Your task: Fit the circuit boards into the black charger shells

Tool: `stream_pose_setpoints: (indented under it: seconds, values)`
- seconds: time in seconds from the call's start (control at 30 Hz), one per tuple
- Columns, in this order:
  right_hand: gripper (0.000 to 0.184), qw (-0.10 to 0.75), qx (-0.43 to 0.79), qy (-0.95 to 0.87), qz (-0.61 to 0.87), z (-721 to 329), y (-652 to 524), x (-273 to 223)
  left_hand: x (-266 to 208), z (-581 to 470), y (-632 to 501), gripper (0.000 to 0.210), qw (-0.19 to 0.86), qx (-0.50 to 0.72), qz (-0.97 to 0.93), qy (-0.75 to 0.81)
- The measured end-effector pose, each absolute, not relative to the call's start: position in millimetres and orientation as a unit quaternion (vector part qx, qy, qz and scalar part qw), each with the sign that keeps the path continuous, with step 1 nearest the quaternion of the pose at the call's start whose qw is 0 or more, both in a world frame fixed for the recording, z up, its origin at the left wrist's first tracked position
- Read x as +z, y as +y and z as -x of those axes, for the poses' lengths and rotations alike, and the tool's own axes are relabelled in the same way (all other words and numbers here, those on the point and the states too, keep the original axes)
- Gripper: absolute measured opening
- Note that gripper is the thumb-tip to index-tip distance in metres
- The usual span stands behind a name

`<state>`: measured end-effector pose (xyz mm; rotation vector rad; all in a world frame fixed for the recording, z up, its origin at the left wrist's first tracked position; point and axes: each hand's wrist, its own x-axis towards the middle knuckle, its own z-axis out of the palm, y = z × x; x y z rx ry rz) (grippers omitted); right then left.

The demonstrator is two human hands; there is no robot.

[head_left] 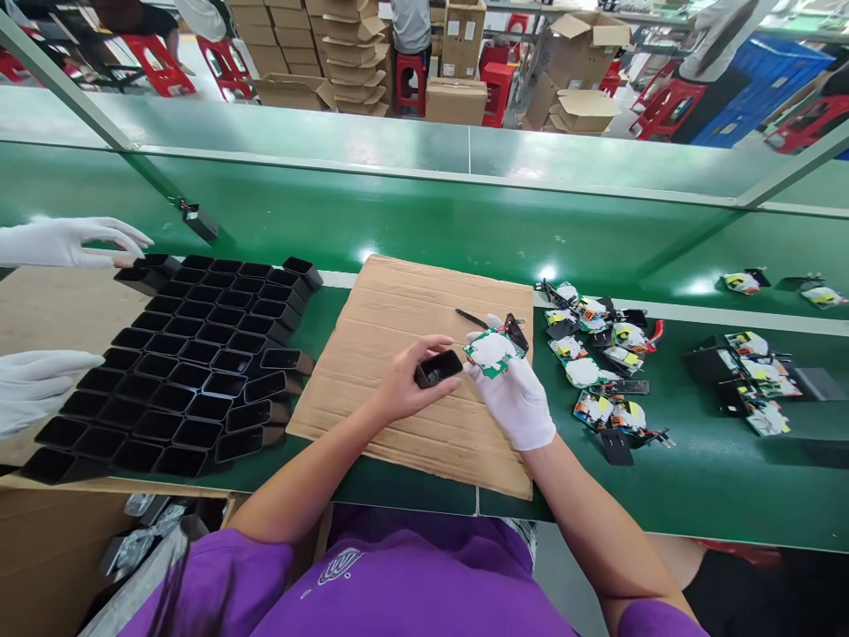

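My bare left hand (412, 379) grips a black plastic housing (439, 368), its open end facing me. In my right hand (514, 398), which wears a white glove, is a green circuit board (492, 352) with a white patch on it. A black part with a wire sits at the board's far side, by my right fingers. Both hands are over a cardboard sheet (391, 305), with the housing and the board close together. Left of the sheet stand rows of black housings (199, 376), open ends up. Right of it lies a group of circuit boards (597, 354) with black parts and wires.
A co-worker's white-gloved hands (72, 243) are at the left edge, one near the housings' far corner. More boards (762, 376) lie farther right. One black part (200, 223) lies beyond the housings. A metal frame bar (398, 177) crosses the green table.
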<state>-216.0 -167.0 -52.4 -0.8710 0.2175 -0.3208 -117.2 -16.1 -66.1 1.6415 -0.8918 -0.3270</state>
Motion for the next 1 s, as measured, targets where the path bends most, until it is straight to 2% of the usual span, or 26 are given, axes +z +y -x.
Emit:
stream_pose_setpoints:
  seconds: [0.17, 0.3, 0.53, 0.67, 1.0]
  values:
    - [0.047, 0.878, -0.154, 0.127, 0.435, 216, -170, -53, -67, 116, -18, 0.052, 0.608, -0.35, -0.647, -0.298]
    - [0.053, 0.87, -0.158, 0.114, 0.452, 218, -171, -50, -68, 113, -19, 0.061, 0.643, -0.431, -0.574, -0.267]
    - [0.069, 0.846, -0.128, 0.093, 0.51, 226, -171, -42, -61, 111, -15, 0.055, 0.655, -0.487, -0.488, -0.308]
    - [0.067, 0.828, -0.109, 0.054, 0.547, 232, -172, -39, -60, 110, -15, 0.061, 0.652, -0.51, -0.466, -0.314]
    - [0.063, 0.781, -0.119, 0.01, 0.612, 241, -170, -40, -72, 108, -14, 0.073, 0.652, -0.436, -0.537, -0.31]
